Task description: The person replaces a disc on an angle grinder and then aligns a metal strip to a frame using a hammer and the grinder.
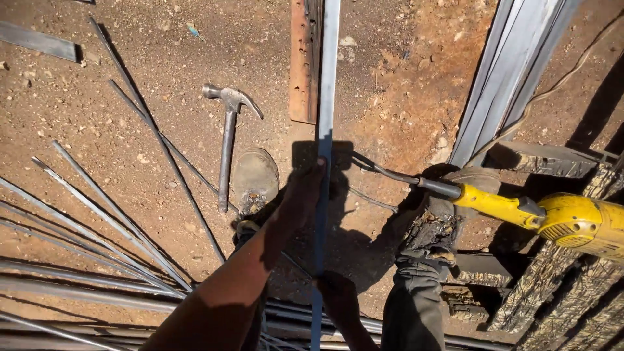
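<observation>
A long, flat grey metal bar is laid along the dirt ground, cut off at both edges. The left hand is curled round it with fingers pressed together; the shadowed right hand grips lower. One yellow grinder and one hammer are seen.

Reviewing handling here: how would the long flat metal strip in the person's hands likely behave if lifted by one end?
The flat metal strip is long and thin, so it would probably sag and whip at the far end. Steel-grey like the rods nearby, it is likely heavy for its width. The left hand and right hand grip apart, suggesting two-handed support helps.
</observation>
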